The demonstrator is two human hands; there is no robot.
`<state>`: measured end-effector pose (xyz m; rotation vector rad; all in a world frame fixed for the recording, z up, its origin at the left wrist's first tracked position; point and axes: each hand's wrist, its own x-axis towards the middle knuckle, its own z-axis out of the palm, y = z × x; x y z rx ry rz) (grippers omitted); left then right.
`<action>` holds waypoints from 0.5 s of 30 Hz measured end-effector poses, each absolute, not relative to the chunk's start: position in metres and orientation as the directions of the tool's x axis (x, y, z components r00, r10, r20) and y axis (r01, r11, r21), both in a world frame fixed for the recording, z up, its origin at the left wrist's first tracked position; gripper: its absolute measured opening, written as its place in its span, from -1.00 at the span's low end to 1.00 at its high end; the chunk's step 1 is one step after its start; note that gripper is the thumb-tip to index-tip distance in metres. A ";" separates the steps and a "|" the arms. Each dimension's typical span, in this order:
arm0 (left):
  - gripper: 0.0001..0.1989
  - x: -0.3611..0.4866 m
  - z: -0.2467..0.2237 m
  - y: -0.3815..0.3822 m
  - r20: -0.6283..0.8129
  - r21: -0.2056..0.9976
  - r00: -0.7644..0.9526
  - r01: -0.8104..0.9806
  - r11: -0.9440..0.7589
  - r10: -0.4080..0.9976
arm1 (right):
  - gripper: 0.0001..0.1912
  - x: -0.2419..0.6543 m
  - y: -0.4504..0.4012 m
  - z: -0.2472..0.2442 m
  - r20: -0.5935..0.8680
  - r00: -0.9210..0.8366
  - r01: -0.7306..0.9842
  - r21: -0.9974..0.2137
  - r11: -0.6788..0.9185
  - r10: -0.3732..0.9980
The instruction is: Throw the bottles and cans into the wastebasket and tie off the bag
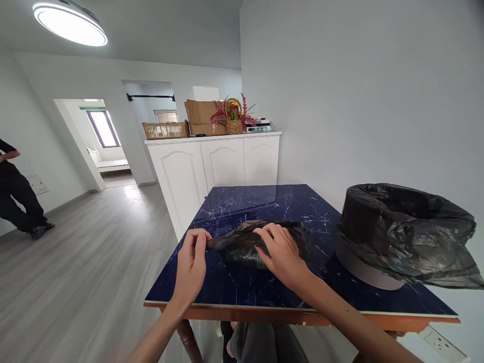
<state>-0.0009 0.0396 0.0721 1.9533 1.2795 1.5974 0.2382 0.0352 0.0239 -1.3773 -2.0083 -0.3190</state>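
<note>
A filled black plastic bag (242, 252) lies on its side on the dark blue marbled table (260, 201). My left hand (192, 259) is closed in a pinch on the bag's gathered left end. Over the right part of the bag, my right hand (282, 252) rests with its fingers curved and apart. Something green and something brownish show faintly through the thin plastic; what they are I cannot make out. Right of my hands stands a grey trash bin (365, 267), lined with another black bag (423, 237) that is folded over its rim and hangs down.
A white cabinet (223, 159) stands behind the table, bearing cardboard boxes (207, 118), a wicker flower basket (233, 126) and a clear bottle (260, 129). A grey wall (359, 101) borders the table's right side. At the far left stands a person (17, 186) in black clothes.
</note>
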 end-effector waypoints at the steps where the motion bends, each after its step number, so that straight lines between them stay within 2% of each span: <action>1: -0.66 0.000 0.070 0.040 0.618 0.708 -0.005 0.439 -0.553 0.786 | -0.66 0.240 0.036 0.025 0.644 -0.208 0.910 -0.148 0.386 0.737; 3: -0.66 0.001 0.066 0.041 0.598 0.704 0.053 0.441 -0.556 0.800 | -0.69 0.244 0.039 0.026 0.631 -0.199 0.935 -0.106 0.337 0.750; 8: -0.67 0.001 0.061 0.039 0.556 0.669 0.202 0.466 -0.579 0.806 | -0.91 0.253 0.041 0.025 0.602 -0.199 0.957 -0.051 0.285 0.773; 10: -0.67 0.000 0.063 0.038 0.546 0.654 0.232 0.483 -0.582 0.805 | -0.88 0.256 0.039 0.023 0.616 -0.201 0.948 -0.073 0.310 0.761; 15: -0.68 0.000 0.066 0.036 0.556 0.605 0.289 0.502 -0.618 0.780 | -0.59 0.261 0.037 0.019 0.645 -0.206 0.931 -0.103 0.350 0.736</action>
